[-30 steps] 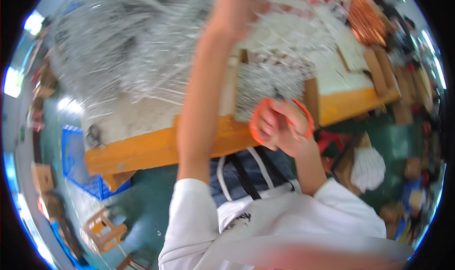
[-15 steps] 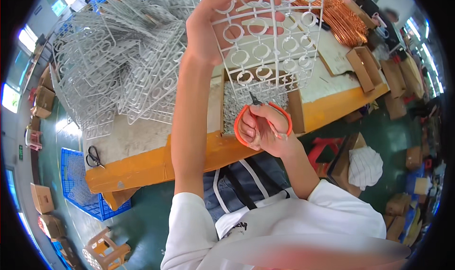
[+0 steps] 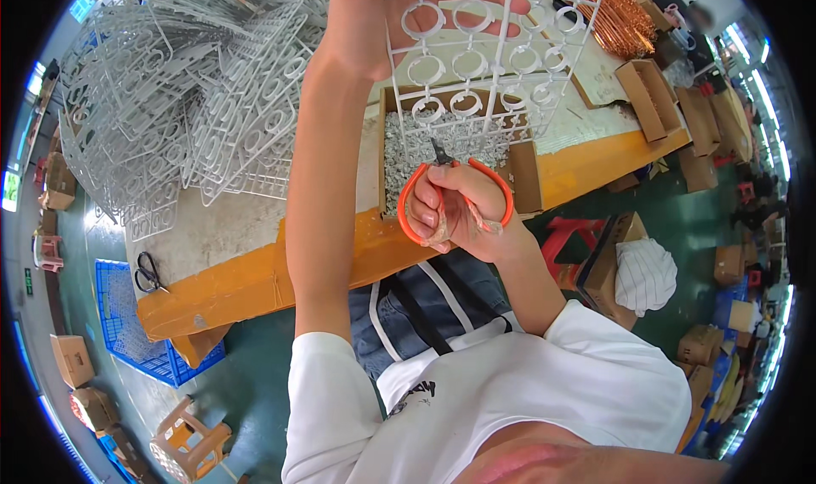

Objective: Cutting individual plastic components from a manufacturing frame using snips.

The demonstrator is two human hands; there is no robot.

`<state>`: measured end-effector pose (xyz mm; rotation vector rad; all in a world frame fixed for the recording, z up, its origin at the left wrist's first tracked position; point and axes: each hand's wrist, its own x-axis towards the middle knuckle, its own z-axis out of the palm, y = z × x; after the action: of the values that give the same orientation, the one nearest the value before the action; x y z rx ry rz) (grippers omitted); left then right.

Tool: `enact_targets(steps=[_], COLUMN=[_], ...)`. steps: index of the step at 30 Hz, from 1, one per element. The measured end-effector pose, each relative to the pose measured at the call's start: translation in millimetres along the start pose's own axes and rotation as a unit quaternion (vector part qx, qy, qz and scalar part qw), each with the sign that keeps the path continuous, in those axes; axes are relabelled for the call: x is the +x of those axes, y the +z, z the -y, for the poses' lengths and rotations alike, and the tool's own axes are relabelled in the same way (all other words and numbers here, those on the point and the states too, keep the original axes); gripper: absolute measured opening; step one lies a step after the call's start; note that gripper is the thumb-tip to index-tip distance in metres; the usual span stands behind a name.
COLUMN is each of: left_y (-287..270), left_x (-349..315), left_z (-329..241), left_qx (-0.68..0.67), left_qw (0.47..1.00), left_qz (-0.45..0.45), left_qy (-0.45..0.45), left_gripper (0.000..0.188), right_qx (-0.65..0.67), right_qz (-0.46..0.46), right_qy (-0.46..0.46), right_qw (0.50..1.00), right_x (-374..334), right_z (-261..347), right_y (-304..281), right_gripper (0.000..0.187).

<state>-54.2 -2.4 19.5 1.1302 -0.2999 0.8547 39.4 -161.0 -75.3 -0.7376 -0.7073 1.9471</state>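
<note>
We see a matt white plastic frame of rings [image 3: 476, 59], glossy orange-handled snips [image 3: 455, 191], and a painted, scuffed orange surface [image 3: 255, 284].

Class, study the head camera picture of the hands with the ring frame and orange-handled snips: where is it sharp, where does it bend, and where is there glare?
Head view: the right hand and orange-handled snips are sharp; the left hand holding the white ring frame is cut by the top edge; the orange bench edge bows with fisheye distortion; bright window glare sits at the upper left rim; the corners are black.

Black scissors [image 3: 150, 271] lie on the table [image 3: 255, 284], above a blue crate [image 3: 127, 339].
</note>
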Motion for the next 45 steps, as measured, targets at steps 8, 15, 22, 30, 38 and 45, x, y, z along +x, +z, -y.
enact_targets(steps=[8, 15, 22, 30, 38, 45], left_y=[2.9, -0.2, -0.9, -0.2, 0.0, -6.2], left_x=[-0.4, -0.5, -1.1, -3.0, -2.4, -11.0], left_z=[0.7, -2.2, -5.6, -3.6, -5.1, -19.2], left_qx=[0.033, 0.131, 0.095, 0.031, 0.069, 0.085], left_qw=[0.999, 0.991, 0.993, 0.999, 0.997, 0.994], left_qz=[-0.01, -0.028, -0.053, -0.014, -0.039, -0.059], left_qy=[0.004, 0.016, 0.046, 0.027, 0.014, 0.031], left_gripper=[0.054, 0.054, 0.055, 0.055, 0.056, 0.057], right_qx=[0.0, 0.017, 0.029, 0.032, -0.004, -0.017], right_qz=[-0.004, -0.003, 0.028, 0.006, -0.073, 0.021], right_qy=[0.017, 0.024, -0.005, 0.007, 0.053, -0.053], right_qw=[1.0, 1.0, 0.999, 0.999, 0.996, 0.998], right_x=[1.2, -6.4, -6.8, -3.9, -12.1, -27.2], right_z=[2.3, 0.7, -1.1, 6.9, 9.3, 5.4], right_y=[-6.8, -4.7, -9.5, -6.0, -4.5, -10.8], right_gripper=[0.033, 0.036, 0.042, 0.038, 0.035, 0.036])
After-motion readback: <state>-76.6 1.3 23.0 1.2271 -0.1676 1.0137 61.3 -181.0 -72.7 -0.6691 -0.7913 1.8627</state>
